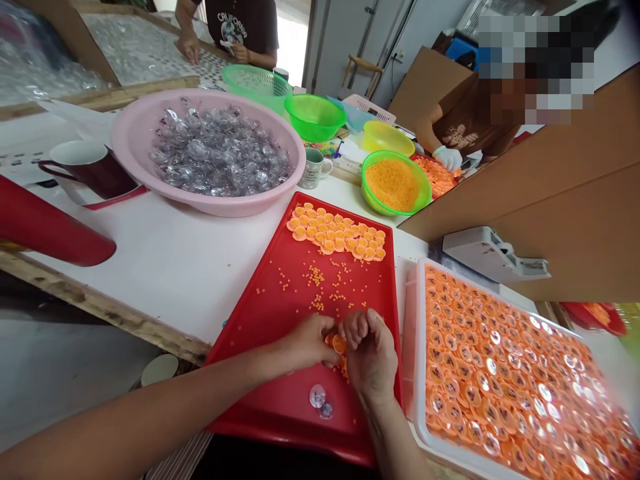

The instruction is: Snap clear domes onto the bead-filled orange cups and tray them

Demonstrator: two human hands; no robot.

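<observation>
Both hands are over the lower part of a red tray [280,293]. My left hand [313,343] is closed on small orange cups [339,343], held between thumb and fingers. Close beside it, my right hand [371,357] has its fingers curled inward, and whatever it holds is hidden. Small orange beads [316,275] lie scattered on the tray, with more beneath the hands. Several orange cups filled with beads [337,230] stand in rows at the tray's far end. Two clear plastic pieces [317,396] lie near the front edge.
A pink basin [125,143] of clear pieces stands behind left, a green bowl [367,193] of beads behind right. At right is a white bin [419,373] full of orange capped pieces. Mugs, a red cylinder [55,223] and a cardboard sheet surround the tray. Two people work beyond.
</observation>
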